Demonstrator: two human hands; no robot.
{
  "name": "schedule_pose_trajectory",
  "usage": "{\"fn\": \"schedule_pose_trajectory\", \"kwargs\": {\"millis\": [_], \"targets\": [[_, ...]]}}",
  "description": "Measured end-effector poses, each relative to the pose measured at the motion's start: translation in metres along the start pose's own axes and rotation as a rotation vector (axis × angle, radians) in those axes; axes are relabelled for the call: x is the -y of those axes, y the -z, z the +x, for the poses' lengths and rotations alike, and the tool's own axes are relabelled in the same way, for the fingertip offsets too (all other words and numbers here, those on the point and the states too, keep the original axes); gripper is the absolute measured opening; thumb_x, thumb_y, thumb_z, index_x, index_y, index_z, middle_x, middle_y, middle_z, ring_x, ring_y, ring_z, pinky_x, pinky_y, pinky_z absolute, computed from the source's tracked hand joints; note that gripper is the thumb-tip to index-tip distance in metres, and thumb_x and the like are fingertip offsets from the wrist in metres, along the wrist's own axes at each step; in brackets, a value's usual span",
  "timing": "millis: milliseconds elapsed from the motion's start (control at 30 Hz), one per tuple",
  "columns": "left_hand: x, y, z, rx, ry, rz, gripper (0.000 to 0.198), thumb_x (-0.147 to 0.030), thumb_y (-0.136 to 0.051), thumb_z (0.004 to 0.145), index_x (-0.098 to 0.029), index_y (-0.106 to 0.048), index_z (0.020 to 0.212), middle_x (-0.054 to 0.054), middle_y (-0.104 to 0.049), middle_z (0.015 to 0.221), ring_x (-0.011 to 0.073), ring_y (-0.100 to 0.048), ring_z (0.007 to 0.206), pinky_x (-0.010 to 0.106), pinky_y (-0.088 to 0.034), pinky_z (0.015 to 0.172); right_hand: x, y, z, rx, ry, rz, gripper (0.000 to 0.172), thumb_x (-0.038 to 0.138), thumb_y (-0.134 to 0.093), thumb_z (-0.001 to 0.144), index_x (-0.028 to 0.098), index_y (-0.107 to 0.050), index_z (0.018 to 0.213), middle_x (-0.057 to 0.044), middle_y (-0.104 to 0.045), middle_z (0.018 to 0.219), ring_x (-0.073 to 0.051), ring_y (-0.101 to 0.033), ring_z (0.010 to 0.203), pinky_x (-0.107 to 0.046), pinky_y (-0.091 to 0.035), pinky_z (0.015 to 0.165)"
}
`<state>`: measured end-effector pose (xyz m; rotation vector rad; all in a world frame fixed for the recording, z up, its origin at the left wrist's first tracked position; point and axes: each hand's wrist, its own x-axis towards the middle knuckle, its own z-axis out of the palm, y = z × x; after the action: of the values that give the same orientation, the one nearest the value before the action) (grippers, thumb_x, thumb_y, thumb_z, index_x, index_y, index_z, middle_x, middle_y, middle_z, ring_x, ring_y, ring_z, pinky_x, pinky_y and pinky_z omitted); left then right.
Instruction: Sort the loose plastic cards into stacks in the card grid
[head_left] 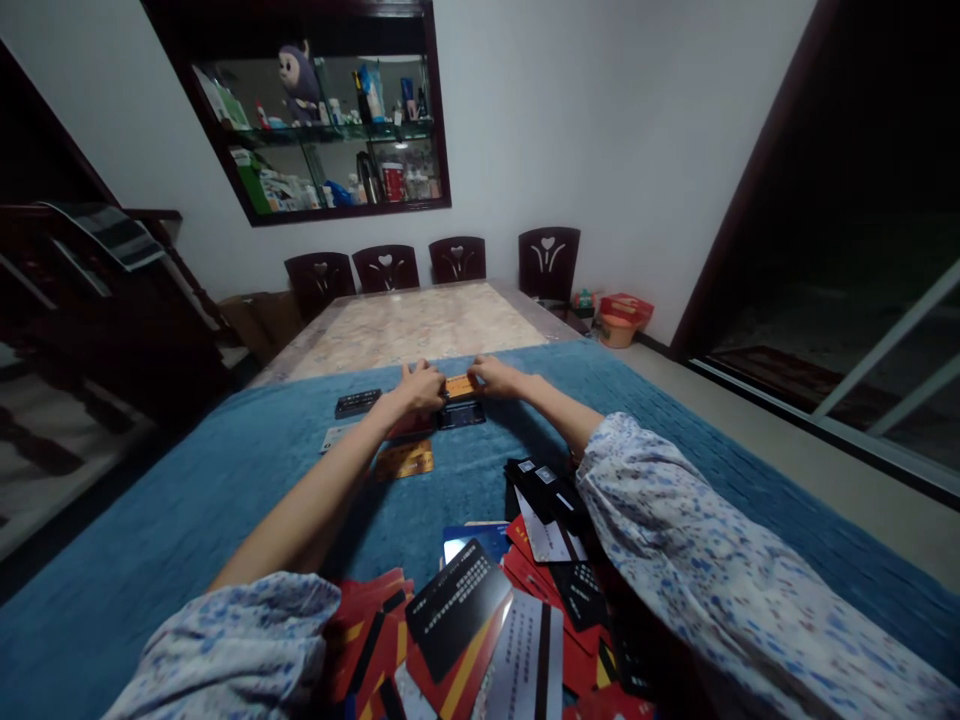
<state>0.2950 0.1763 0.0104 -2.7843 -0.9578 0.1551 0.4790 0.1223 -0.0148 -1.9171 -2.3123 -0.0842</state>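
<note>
Head view, from the near edge outward: shows a loose heap of red cards (367, 625) between the left sleeve (232, 640) and the right sleeve (675, 530), with a black card (457, 610) and a pale striped card (529, 655) lying on top. Hard to sort out at its right side, being shadowed and partly covered by that sleeve. Just past the heap, shows a blue card (480, 538) and, to its right, some black items (544, 485) with white labels, close beside the right arm. Farther along the blue cloth (217, 470), shows a yellow-orange card (409, 459) lying flat near the left forearm, then a pale card (335, 437) on the forearm's other side. Next comes a dark card (462, 415), flat, just short of the hands, and a black stack (358, 403) apart to the left.

Directly beyond the dark card, shows the orange card (460, 386), right between the left hand (424, 387) and the right hand (495, 377). Gripped at its right end by drawn-together right fingertips; met at its left end by bent left fingers, but cannot tell whether pinched there. Farther still, shows bare tabletop (442, 320), dark chairs (550, 262) and a wall cabinet (442, 150) of small goods
</note>
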Motion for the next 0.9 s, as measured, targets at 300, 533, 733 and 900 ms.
{"fn": "schedule_pose_trajectory", "kwargs": {"millis": [300,533,733,900], "targets": [[0.003,-0.010,0.008,0.014,0.016,-0.015,0.033,-0.024,-0.057,0.073,-0.021,-0.070,0.102,0.016,-0.067,0.115,0.0358,-0.042,0.121,0.053,-0.037,0.095,0.000,-0.012,0.008,0.014,-0.038,-0.013,0.024,0.020,-0.062,0.085,0.014,-0.071,0.107,-0.015,-0.063,0.122,-0.023,-0.062,0.102,-0.025,-0.046,0.088],[0.003,-0.015,0.012,0.008,0.032,-0.008,0.034,-0.024,-0.057,0.073,-0.022,-0.072,0.103,0.015,-0.066,0.117,0.0355,-0.042,0.120,0.051,-0.037,0.093,0.000,-0.012,0.008,0.037,-0.051,-0.008,0.024,0.020,-0.063,0.083,0.017,-0.072,0.105,-0.012,-0.066,0.119,-0.020,-0.064,0.098,-0.023,-0.047,0.086],[0.002,-0.015,0.015,0.032,0.044,0.002,0.038,-0.023,-0.056,0.075,-0.022,-0.071,0.109,0.016,-0.065,0.121,0.0364,-0.043,0.121,0.054,-0.039,0.093,0.000,-0.013,0.010,0.070,-0.095,-0.003,0.027,0.020,-0.064,0.081,0.018,-0.073,0.106,-0.013,-0.067,0.117,-0.022,-0.065,0.098,-0.023,-0.048,0.083],[-0.002,-0.011,0.018,0.063,0.082,-0.007,0.036,-0.022,-0.057,0.072,-0.019,-0.072,0.105,0.017,-0.065,0.120,0.0371,-0.043,0.123,0.056,-0.037,0.097,0.001,-0.011,0.010,0.074,-0.112,0.010,0.028,0.022,-0.064,0.081,0.019,-0.072,0.107,-0.012,-0.067,0.120,-0.022,-0.064,0.103,-0.023,-0.047,0.085]]}}
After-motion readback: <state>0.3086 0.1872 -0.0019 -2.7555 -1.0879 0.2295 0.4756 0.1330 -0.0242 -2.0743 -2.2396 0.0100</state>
